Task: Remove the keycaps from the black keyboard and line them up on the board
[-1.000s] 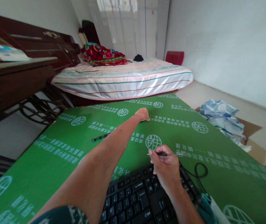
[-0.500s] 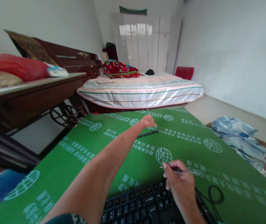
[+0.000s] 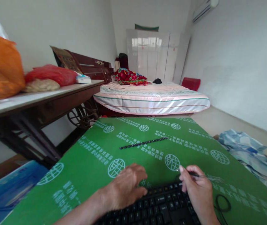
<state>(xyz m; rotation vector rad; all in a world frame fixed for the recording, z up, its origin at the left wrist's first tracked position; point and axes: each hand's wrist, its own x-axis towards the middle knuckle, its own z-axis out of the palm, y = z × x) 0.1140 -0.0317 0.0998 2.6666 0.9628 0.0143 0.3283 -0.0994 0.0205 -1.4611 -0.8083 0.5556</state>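
the row of small black keycaps (image 3: 143,143) lies in a line far out on the green printed desk (image 3: 82,165). the left hand (image 3: 126,186) rests loosely curled by the black keyboard (image 3: 161,207); the right hand (image 3: 198,189) pinches a thin black-handled tool (image 3: 195,175). most keys look seated, so little seems done.

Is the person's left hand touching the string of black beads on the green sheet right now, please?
No, the left hand rests at the keyboard's edge, while the string of black beads lies apart, farther up the green sheet.
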